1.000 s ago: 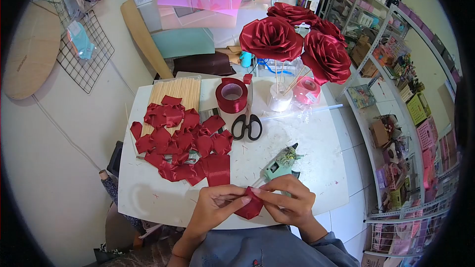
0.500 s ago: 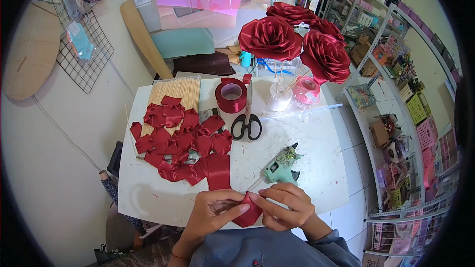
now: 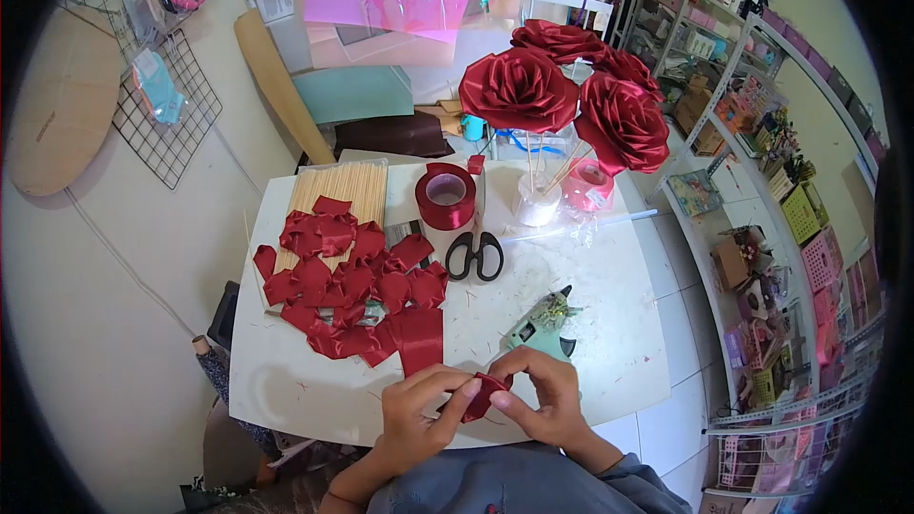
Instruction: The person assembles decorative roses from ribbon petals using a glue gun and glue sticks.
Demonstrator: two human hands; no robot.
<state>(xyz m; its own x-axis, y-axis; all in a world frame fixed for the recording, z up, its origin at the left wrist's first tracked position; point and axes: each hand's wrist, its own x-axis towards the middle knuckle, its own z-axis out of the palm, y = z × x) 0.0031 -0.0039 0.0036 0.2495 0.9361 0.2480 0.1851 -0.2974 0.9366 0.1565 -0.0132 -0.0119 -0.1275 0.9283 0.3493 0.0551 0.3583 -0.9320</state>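
Note:
Between my two hands, near the table's front edge, is a small dark red satin ribbon piece (image 3: pixel 484 400). My left hand (image 3: pixel 422 409) pinches its left edge between thumb and fingertips. On its right side, my right hand (image 3: pixel 543 398) grips the piece with thumb and bent index finger. A pile of folded red satin petals (image 3: pixel 333 271) lies to the left, with a flat ribbon strip (image 3: pixel 419 335) at its near end. Just beyond my right hand rests a mint green glue gun (image 3: pixel 541 331), crusted near its nozzle.
Black-handled scissors (image 3: pixel 475 257) lie below a red ribbon roll (image 3: pixel 446 198). Bamboo sticks (image 3: pixel 343 192) sit at the back left. Large red ribbon roses (image 3: pixel 522 90) stand on sticks in a white holder (image 3: pixel 538 200), beside a pink roll (image 3: pixel 588 186). Crowded shelves (image 3: pixel 762 228) line the right.
The ribbon piece has been turned and looks more folded. My right hand's fingers have shifted from above its top edge to its right side. The camera view has tilted slightly.

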